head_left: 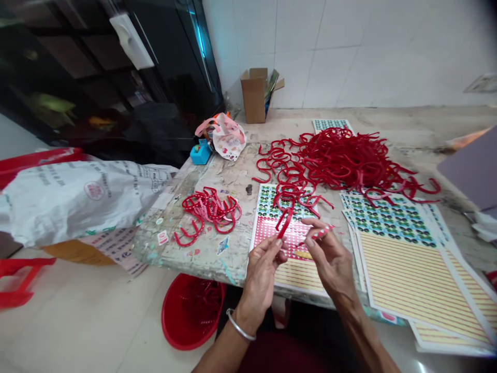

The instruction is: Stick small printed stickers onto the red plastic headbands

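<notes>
My left hand [265, 264] is closed on a red curved plastic piece [286, 224], held up over the table's front part. Just to its right, my right hand [328, 254] pinches a narrow pink sticker strip with white dots [323, 232] between thumb and fingers. Beneath both hands lies a sticker sheet [267, 228] with green-blue pictures, pink dotted strips and a peeled yellow part. A big tangled pile of red curved pieces [345, 155] covers the table behind, some resting on the sheet. To the left sits a smaller heap of curved pieces with pink dotted strips [212, 207].
Stacked sticker sheets [411, 269] overhang the table's front edge at right. A red basket [171, 321] with red pieces stands on the floor. At the back are a cardboard box [254, 98], a white bag with pink handles [229, 137] and a blue tape dispenser [200, 153].
</notes>
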Available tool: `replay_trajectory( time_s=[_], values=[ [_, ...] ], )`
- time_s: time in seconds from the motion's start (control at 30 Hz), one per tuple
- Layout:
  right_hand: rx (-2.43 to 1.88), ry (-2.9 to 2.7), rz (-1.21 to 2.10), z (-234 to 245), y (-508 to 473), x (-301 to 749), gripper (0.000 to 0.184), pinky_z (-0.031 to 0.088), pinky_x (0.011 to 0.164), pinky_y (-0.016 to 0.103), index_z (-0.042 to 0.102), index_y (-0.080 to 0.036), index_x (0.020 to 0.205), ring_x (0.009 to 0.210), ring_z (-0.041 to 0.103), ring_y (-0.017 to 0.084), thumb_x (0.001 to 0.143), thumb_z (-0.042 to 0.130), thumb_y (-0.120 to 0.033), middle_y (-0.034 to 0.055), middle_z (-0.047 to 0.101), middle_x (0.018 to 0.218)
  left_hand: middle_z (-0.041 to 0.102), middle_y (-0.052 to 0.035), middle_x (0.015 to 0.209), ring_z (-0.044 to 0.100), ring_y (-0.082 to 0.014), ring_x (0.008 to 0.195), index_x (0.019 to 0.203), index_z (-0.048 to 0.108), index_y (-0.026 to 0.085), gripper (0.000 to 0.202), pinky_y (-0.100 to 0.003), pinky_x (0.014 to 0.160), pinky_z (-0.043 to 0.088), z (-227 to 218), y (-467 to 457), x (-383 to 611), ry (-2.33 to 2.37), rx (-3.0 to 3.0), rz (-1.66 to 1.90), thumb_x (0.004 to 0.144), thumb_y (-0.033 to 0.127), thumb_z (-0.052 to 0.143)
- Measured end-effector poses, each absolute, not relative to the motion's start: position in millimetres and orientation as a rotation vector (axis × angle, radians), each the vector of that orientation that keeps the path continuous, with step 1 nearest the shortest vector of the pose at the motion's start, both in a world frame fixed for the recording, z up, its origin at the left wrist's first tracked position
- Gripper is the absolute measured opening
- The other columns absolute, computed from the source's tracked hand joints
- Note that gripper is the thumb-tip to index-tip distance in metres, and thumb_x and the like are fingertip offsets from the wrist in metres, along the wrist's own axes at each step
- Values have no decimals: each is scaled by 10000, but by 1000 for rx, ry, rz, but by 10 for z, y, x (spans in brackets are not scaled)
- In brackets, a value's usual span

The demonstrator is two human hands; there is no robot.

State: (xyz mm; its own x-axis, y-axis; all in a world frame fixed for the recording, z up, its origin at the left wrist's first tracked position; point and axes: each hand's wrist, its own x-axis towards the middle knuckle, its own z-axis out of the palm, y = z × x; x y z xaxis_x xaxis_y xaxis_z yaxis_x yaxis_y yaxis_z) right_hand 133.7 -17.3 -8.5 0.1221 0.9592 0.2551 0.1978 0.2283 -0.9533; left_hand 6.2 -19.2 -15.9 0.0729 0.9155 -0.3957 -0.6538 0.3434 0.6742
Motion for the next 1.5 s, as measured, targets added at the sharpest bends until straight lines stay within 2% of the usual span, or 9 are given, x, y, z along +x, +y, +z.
replay_trajectory(
  time_s=[0.13, 0.3, 0.53, 0.67, 0.8, 1.2, 1.37, 1.5],
  values=[
    [-1110, -1370, 1036, -160, -19, 1343, 107, 430, 771, 316, 559, -196, 812, 945, 532, 201, 823, 532, -299, 80, 507, 1225, 627, -20, 676, 519, -73, 598, 704, 652, 118, 110, -203, 633, 401, -172, -240, 58, 868, 412, 1186, 717, 227, 665],
    [-1102, -1306, 1204, -254, 36, 1312, 187, 460, 693, 296, 579, -207, 938, 787, 554, 160, 812, 544, -341, 70, 551, 1135, 639, -41, 700, 518, -81, 606, 707, 648, 110, 80, -214, 647, 395, -157, -261, 73, 838, 433, 1146, 733, 185, 636],
    [-1113, -1300, 1153, -284, 25, 1317, 165, 474, 691, 295, 594, -192, 814, 771, 552, 151, 806, 551, -351, 74, 535, 1141, 642, -45, 715, 516, -84, 615, 728, 653, 110, 72, -218, 653, 392, -192, -254, 91, 845, 429, 1135, 733, 178, 631],
    [-1131, -1282, 1161, -316, 27, 1306, 183, 470, 651, 277, 582, -202, 895, 720, 541, 133, 803, 553, -357, 66, 541, 1108, 643, -46, 721, 523, -93, 625, 718, 650, 116, 84, -226, 656, 395, -195, -260, 94, 839, 431, 1137, 728, 199, 639],
    [-1128, -1265, 1146, -340, 13, 1281, 147, 466, 624, 264, 571, -201, 843, 695, 548, 121, 808, 554, -343, 61, 539, 1115, 633, -46, 724, 520, -94, 628, 732, 652, 111, 68, -227, 649, 396, -181, -264, 93, 825, 435, 1141, 742, 169, 618],
    [-1151, -1294, 1061, -368, -16, 1250, 183, 447, 578, 264, 562, -205, 981, 624, 515, 103, 825, 541, -298, 70, 544, 1082, 632, -39, 721, 521, -89, 623, 739, 663, 115, 59, -223, 650, 399, -195, -267, 96, 792, 411, 1154, 734, 159, 624],
    [-1125, -1306, 1039, -382, -13, 1245, 134, 450, 611, 256, 567, -200, 948, 683, 525, 108, 831, 535, -258, 64, 534, 1077, 623, -34, 700, 511, -84, 617, 739, 662, 108, 48, -222, 650, 398, -209, -256, 96, 774, 410, 1163, 733, 143, 630],
    [-1112, -1309, 1010, -430, -3, 1242, 149, 460, 616, 251, 567, -198, 965, 697, 530, 108, 827, 541, -247, 64, 535, 1077, 623, -40, 704, 521, -92, 636, 746, 663, 102, 104, -224, 638, 393, -215, -237, 115, 796, 406, 1157, 747, 201, 630]
  ],
)
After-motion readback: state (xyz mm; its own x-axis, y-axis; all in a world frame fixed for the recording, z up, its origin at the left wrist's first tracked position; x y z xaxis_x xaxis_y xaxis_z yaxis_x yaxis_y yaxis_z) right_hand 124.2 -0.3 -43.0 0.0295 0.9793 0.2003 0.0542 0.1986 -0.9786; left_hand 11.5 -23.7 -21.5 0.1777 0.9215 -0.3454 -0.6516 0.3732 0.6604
